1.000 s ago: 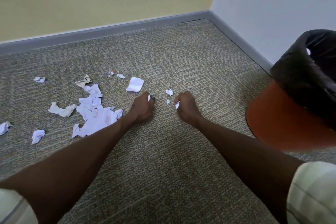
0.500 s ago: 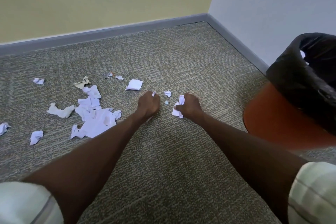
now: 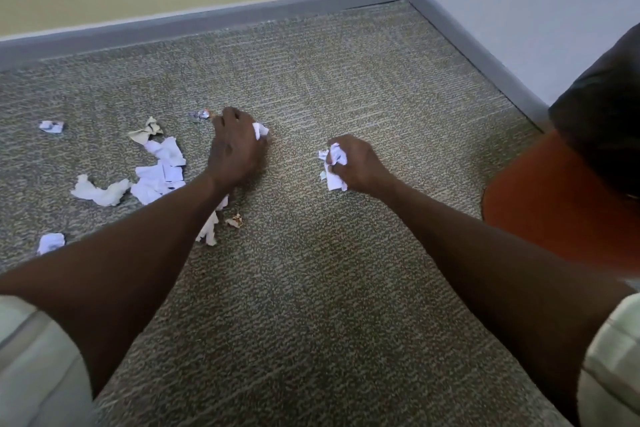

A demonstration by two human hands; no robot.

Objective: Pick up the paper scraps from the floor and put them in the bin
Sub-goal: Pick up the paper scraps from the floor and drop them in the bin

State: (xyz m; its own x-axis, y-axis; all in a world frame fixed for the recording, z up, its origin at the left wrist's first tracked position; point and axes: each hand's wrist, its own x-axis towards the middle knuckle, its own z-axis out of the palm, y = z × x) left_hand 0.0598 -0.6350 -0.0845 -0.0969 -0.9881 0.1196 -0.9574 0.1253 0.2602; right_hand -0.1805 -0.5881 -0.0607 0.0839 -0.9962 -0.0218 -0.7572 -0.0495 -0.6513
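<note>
White paper scraps (image 3: 161, 168) lie scattered on the carpet at the left, several of them in a loose pile. My left hand (image 3: 237, 146) is pressed down on the carpet at the pile's right edge, fingers closed over a white scrap (image 3: 260, 130). My right hand (image 3: 356, 165) is shut on a crumpled bunch of white scraps (image 3: 334, 166), low over the carpet in the middle. The orange bin (image 3: 540, 204) with a black liner (image 3: 606, 107) stands at the right edge, to the right of my right hand.
Single scraps lie apart at the far left (image 3: 52, 125) and lower left (image 3: 51, 242); a small foil-like bit (image 3: 199, 114) lies beyond my left hand. A grey skirting board (image 3: 242, 15) and two walls form a corner behind.
My left hand has reached further out and left, onto the flat white scrap. My right hand has gathered the small scraps between the hands into a bigger bunch. The view has moved closer.
</note>
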